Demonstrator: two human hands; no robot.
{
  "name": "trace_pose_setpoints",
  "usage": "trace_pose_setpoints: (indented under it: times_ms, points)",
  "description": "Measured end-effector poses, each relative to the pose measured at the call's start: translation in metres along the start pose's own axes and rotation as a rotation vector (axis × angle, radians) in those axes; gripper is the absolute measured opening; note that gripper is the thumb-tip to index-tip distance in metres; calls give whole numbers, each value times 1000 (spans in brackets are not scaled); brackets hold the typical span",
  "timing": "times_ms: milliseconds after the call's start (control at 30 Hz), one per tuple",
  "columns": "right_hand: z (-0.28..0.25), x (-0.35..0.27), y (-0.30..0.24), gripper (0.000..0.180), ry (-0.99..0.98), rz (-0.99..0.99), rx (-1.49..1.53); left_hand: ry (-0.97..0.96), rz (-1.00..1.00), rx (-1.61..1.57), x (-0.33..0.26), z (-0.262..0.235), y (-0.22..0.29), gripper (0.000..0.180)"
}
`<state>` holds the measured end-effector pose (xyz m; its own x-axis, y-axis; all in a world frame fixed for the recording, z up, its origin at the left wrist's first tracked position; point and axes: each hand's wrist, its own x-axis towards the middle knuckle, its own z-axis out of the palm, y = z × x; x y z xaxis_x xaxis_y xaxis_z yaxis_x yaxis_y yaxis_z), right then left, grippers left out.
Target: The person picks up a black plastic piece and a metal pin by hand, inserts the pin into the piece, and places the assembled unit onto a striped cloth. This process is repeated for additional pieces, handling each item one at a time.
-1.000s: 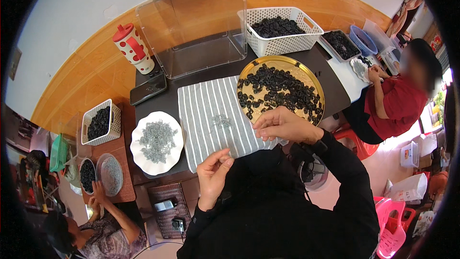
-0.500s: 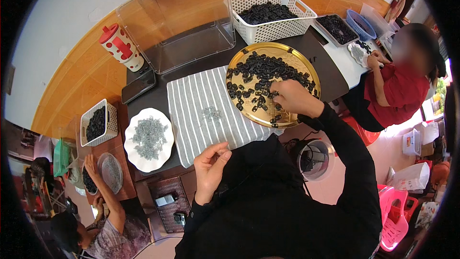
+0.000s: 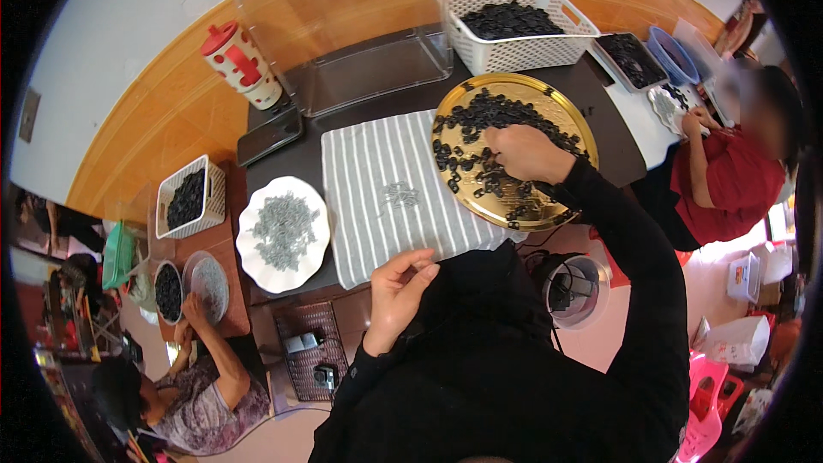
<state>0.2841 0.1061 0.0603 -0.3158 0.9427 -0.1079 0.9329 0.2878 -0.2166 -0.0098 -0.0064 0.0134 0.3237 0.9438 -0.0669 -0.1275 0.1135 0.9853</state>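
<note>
My right hand [image 3: 525, 154] is over the round gold tray [image 3: 467, 190], fingers curled down among the small black oval pieces [image 3: 495, 110] heaped there. Its fingertips are closed, and whatever they hold is hidden. My left hand [image 3: 399, 298] is at the near edge of the grey striped cloth [image 3: 360, 236], thumb and forefinger pinched together; what is between them is too small to make out. A little pile of clear small parts [image 3: 400, 195] lies on the cloth. Left of it, a white scalloped plate [image 3: 249, 249] bears many more clear parts [image 3: 285, 230].
Behind the cloth stand a clear plastic box [image 3: 369, 90], a phone [image 3: 270, 135] and a red-dotted tumbler [image 3: 243, 69]. A white basket [image 3: 506, 53] of black pieces is behind the tray. One person [image 3: 193, 403] works at lower left, another [image 3: 729, 159] at right.
The whole view has shifted, with the table now further right. My right hand has moved leftward over the tray. The left-side person's hand has gone from the black pieces to the clear dish.
</note>
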Motion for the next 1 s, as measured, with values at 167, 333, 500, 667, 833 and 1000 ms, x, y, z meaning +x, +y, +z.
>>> trace_pose_setpoints:
  times_ms: [167, 333, 500, 667, 833, 1000]
  points:
    - [-11, -28, -6, 15, 241, -53, 253, -35, 39, -16, 6, 6, -4, 25]
    - [-13, -52, -90, 15, 2, 27, 1352, 33, 104, -156, 6, 9, 13, 26]
    - [27, -59, -145, 11, 143, -44, 1507, 94, 341, -77, 5, 11, 25, 23]
    - [51, -60, -150, 13, 125, -2, 1607, 123, 349, -370, 1, 9, 11, 12]
    - [-2, -67, -104, 34, 380, -268, 278, 166, 126, -93, -2, -7, 21, 8]
    - [-2, -85, -46, 25, 95, -88, 72, 325, 441, 381, 7, -17, 14, 9]
